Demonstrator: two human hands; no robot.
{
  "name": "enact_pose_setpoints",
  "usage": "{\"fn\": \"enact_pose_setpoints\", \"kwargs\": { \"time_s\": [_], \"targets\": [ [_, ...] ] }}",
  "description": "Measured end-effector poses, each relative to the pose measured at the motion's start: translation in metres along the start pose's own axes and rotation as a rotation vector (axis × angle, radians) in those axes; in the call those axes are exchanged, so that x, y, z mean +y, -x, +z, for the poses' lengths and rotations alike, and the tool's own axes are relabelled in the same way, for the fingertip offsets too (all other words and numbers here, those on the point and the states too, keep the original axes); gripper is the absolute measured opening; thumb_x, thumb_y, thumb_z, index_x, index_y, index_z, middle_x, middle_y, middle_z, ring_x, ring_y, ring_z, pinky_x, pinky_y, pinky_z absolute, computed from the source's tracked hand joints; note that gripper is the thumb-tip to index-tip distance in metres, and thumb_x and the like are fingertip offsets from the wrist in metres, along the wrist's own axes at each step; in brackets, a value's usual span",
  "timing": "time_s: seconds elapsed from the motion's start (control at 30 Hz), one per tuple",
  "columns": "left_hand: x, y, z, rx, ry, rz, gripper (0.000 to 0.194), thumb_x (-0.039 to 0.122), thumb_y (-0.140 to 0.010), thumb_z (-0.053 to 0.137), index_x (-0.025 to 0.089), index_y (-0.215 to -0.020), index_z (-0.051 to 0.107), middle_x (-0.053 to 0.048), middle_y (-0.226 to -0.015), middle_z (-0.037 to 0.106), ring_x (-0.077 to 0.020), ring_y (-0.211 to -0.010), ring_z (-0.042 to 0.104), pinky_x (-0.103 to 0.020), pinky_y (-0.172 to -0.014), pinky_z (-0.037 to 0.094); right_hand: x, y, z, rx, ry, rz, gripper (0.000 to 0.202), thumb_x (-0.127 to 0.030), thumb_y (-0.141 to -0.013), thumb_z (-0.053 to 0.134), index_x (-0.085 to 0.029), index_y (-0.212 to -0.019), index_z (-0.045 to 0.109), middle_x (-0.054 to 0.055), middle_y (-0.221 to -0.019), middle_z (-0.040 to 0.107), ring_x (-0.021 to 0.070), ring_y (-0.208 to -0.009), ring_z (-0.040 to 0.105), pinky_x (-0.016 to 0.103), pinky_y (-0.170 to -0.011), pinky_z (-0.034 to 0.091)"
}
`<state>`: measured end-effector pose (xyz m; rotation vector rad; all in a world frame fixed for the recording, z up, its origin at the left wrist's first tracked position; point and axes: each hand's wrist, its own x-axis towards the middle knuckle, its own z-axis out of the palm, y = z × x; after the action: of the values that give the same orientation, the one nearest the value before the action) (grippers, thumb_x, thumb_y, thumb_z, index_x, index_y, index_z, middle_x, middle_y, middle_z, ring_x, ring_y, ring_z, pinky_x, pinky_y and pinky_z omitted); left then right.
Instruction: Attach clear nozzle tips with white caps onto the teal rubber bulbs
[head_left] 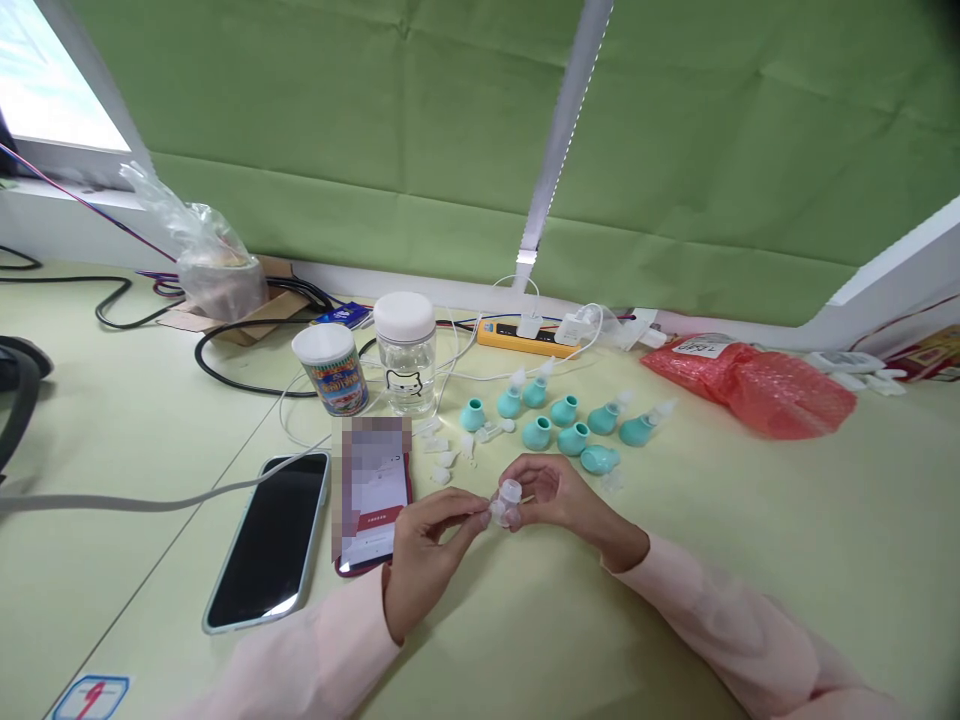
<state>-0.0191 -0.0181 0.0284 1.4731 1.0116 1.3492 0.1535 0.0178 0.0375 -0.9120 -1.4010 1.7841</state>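
Observation:
Between both hands is a small, translucent plastic fitting point(510, 494) with a short round neck. My left hand point(429, 545) pinches its left side between thumb and forefinger. From the other side, my right hand point(559, 500) grips it with curled fingers. Whether it is one part or two joined pieces, I cannot tell. Just beyond the hands stand several teal squeeze bulbs; one is an open-topped bulb point(538, 433), while another bulb point(637, 430) carries a clear tip. A teal bulb point(600, 459) lies on its side near my right hand. Loose clear plastic parts point(442, 460) are scattered beyond my left hand.
Left of my hands lie a lit phone point(375, 500) and a dark-screened phone point(274, 540), crossed by a grey cable point(150, 503). Behind stand a printed canister point(334, 375), a water bottle point(406, 360) and a yellow power strip point(525, 340). Red bubble wrap point(780, 390) lies right.

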Motion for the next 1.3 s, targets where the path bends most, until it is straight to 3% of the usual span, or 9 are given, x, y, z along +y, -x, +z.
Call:
{"fn": "enact_pose_setpoints", "kwargs": {
  "time_s": [0.17,0.6,0.8,1.03,1.3],
  "targets": [
    [-0.0024,0.0002,-0.0008,-0.027,0.125,-0.128,0.010,0.019,-0.068,0.064,0.014,-0.074,0.068,-0.006,-0.070,0.066,-0.0156,-0.062,0.061,-0.025,-0.056,0.051,-0.0004,0.0013,0.0027,0.017,0.001,-0.022,0.027,-0.014,-0.053,0.072,-0.014,-0.076,0.057,0.000,-0.068,0.060,0.0129,-0.061,0.058,0.027,-0.054,0.050],
    [0.0016,-0.0015,-0.0018,-0.082,0.177,-0.157,0.012,0.020,-0.067,0.064,0.015,-0.077,0.070,-0.007,-0.073,0.062,-0.0164,-0.069,0.057,-0.024,-0.058,0.046,0.0000,0.0019,0.0051,0.020,-0.031,0.051,0.029,-0.020,-0.055,0.072,-0.012,-0.078,0.056,0.003,-0.065,0.064,0.0134,-0.054,0.061,0.026,-0.053,0.051],
    [-0.0034,0.0015,-0.0004,-0.077,0.111,-0.075,0.016,0.021,-0.072,0.060,0.016,-0.084,0.069,-0.006,-0.071,0.059,-0.0147,-0.064,0.055,-0.024,-0.054,0.045,0.0004,0.0022,0.0081,0.018,-0.065,0.076,0.028,-0.020,-0.056,0.072,-0.012,-0.078,0.056,0.003,-0.064,0.065,0.0141,-0.055,0.061,0.025,-0.052,0.051],
    [-0.0030,0.0032,-0.0019,-0.029,-0.178,0.158,0.017,0.015,-0.074,0.056,0.018,-0.086,0.068,-0.003,-0.068,0.057,-0.0123,-0.062,0.053,-0.022,-0.056,0.042,0.0025,0.0015,0.0082,0.035,-0.080,0.089,0.026,-0.018,-0.056,0.072,-0.012,-0.076,0.056,0.002,-0.061,0.065,0.0146,-0.052,0.062,0.025,-0.049,0.050],
    [-0.0061,0.0042,-0.0024,-0.034,-0.238,0.275,0.020,0.011,-0.076,0.054,0.019,-0.090,0.066,-0.004,-0.072,0.057,-0.0116,-0.065,0.053,-0.021,-0.056,0.042,0.0013,0.0025,0.0093,0.045,-0.074,0.100,0.026,-0.019,-0.056,0.072,-0.011,-0.075,0.056,0.003,-0.061,0.065,0.0141,-0.050,0.061,0.024,-0.048,0.050]
  ]
}}
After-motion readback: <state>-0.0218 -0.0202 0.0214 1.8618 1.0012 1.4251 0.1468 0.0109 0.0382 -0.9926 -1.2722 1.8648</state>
